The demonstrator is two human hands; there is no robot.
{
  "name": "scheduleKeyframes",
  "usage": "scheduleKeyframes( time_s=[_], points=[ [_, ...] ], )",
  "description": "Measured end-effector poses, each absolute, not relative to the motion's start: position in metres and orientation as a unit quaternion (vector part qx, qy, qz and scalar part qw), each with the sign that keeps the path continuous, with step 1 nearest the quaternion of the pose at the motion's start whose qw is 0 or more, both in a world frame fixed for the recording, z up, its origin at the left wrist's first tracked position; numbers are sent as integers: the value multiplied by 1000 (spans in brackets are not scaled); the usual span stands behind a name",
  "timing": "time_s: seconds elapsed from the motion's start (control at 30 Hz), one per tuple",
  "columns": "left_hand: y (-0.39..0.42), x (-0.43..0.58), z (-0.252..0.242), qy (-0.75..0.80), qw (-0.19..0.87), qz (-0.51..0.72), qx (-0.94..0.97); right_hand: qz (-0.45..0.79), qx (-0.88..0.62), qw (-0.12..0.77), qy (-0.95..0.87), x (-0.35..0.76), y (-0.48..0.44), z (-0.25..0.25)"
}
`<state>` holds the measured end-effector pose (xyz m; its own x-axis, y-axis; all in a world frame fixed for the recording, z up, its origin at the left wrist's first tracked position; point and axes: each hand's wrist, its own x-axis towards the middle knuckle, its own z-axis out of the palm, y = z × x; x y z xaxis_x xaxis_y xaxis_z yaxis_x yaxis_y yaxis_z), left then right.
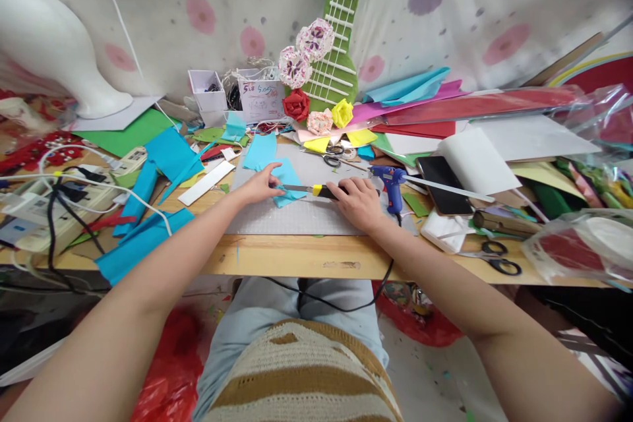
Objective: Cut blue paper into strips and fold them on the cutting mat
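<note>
My right hand (360,203) is closed over the black-and-yellow handle of a utility knife (317,190), held low over the grey cutting mat (316,221). Its metal blade points left and lies across a piece of light blue crepe paper (289,175). At that paper's left edge my left hand (260,184) is closed, thumb and fingers pinching the paper close to the blade tip. Just behind lies another blue paper piece (260,150). A blue hot glue gun (390,184) rests beside my right hand.
Behind the mat stands a green guitar-shaped piece (336,72) with paper flowers. Scissors (332,157) lie at its foot; a second pair of scissors (499,258) is near the front edge. A phone (442,184) lies right, power strips (74,211) and cables left.
</note>
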<state>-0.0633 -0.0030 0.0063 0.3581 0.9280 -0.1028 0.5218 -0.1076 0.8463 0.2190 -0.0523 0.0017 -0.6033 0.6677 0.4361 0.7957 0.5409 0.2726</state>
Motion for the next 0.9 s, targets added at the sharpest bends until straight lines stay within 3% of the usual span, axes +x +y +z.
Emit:
scheduleKeyframes(
  time_s=[0.57, 0.9],
  points=[
    [-2, -61, 8, 548, 351, 178, 738, -183, -468, 139, -853, 217, -58, -7],
    [6, -63, -1, 529, 382, 199, 731, -213, -452, 153, -852, 223, -55, -10]
  ],
)
